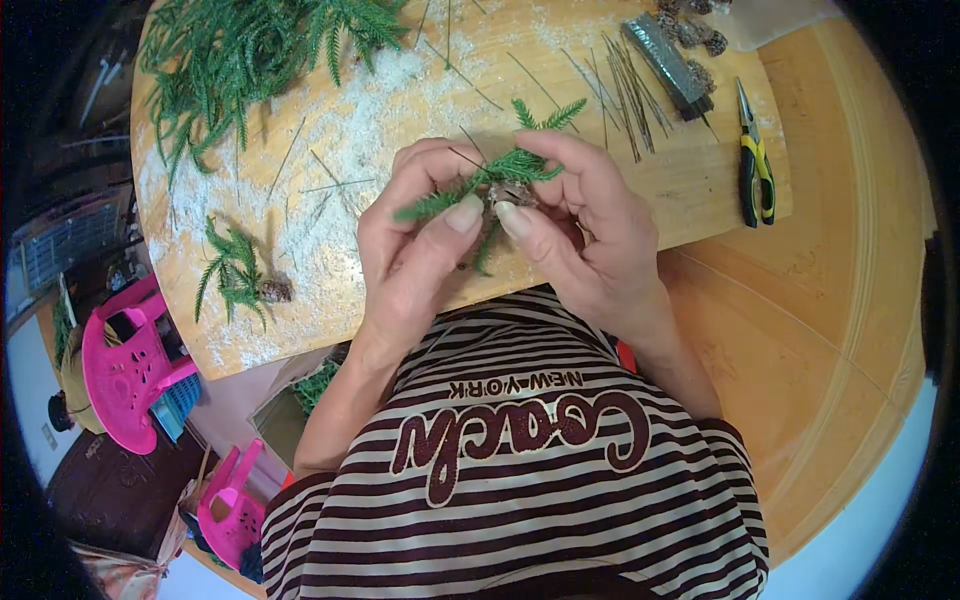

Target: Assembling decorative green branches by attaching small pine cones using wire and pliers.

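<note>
Between both hands, close to the table's near edge, is a green artificial pine sprig [515, 165] with a small brown pine cone [511, 193] at its middle. My left hand [415, 235] pinches the sprig's left side between thumb and fingers. From the right, my right hand [590, 215] grips the cone and sprig, its thumb pressed on the cone. A thin dark wire sticks up by the left fingers. Further left on the table lies another sprig [236, 268] with a pine cone [275, 290] at its lower end.
Green pine branches [270, 70] are heaped at the far left. White flakes and loose thin wires lie across the wooden table [330, 320]. Toward the right are a wire bundle [632, 95], a dark wrapped bundle [668, 68], pine cones [700, 35] and yellow-black pliers [754, 165]. Pink chairs [120, 370] stand left.
</note>
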### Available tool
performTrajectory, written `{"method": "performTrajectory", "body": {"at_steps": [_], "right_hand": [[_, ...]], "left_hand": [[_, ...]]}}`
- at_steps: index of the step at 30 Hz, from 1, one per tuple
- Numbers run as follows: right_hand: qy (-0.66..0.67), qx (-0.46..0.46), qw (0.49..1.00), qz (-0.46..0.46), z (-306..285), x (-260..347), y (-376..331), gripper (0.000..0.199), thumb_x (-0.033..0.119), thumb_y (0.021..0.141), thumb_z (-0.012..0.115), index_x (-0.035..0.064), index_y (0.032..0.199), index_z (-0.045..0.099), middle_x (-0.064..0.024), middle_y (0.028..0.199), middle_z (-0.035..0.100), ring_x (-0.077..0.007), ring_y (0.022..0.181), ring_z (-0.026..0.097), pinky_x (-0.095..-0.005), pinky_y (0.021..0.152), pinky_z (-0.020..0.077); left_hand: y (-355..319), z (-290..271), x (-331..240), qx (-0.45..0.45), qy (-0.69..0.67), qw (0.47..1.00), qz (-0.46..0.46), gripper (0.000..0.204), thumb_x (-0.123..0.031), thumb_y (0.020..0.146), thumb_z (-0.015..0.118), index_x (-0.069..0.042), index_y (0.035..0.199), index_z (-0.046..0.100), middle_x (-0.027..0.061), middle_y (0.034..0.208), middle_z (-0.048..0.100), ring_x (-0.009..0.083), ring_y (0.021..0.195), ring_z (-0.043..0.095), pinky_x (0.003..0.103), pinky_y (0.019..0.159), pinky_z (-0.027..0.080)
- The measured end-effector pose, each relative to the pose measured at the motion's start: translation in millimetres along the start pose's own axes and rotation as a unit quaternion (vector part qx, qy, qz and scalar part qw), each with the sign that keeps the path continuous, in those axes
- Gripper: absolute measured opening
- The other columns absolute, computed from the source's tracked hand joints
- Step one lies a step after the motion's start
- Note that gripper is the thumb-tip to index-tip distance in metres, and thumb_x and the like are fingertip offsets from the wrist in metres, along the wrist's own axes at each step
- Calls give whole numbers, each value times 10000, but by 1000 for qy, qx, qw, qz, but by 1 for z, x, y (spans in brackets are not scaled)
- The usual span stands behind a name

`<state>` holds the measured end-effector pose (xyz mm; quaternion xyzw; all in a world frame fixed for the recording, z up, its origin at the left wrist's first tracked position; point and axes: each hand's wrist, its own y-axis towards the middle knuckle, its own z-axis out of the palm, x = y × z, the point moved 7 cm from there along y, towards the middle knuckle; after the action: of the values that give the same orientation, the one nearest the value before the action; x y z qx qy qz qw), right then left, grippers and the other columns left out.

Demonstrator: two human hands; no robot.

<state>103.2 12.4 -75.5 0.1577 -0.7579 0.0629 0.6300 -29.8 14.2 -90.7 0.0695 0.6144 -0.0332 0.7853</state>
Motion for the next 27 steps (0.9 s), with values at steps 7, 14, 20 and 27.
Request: {"method": "performTrajectory", "body": {"at_steps": [7,14,20,27], "right_hand": [[-19,2,1000,19,1,-1,1,426,-13,853,578,-37,1242,404,-81,887,616,-58,787,551,-188,697,451],[23,-8,1000,11,7,-4,-1,423,-14,863,565,-35,1242,378,-85,902,612,-74,803,569,-196,676,465],[6,-17,1000,-1,7,-6,-6,433,-12,862,566,-34,1245,365,-87,905,609,-80,801,574,-203,665,472],[-19,-25,1000,-5,7,6,-5,405,-11,849,571,-23,1218,407,-81,897,596,-65,734,551,-195,604,448]], "left_hand": [[-6,7,2,-96,-53,992,-68,181,-85,847,582,37,979,557,63,962,539,158,894,496,250,803,393],[-4,-4,-9,-120,169,975,79,142,-48,819,613,26,930,566,74,905,546,169,817,504,260,742,407],[-3,7,-31,-77,242,957,138,103,-19,795,616,21,876,566,97,827,541,198,780,505,285,708,409],[-6,3,-25,-103,211,968,93,98,-19,785,619,12,861,565,89,805,545,206,741,501,297,690,405]]}}
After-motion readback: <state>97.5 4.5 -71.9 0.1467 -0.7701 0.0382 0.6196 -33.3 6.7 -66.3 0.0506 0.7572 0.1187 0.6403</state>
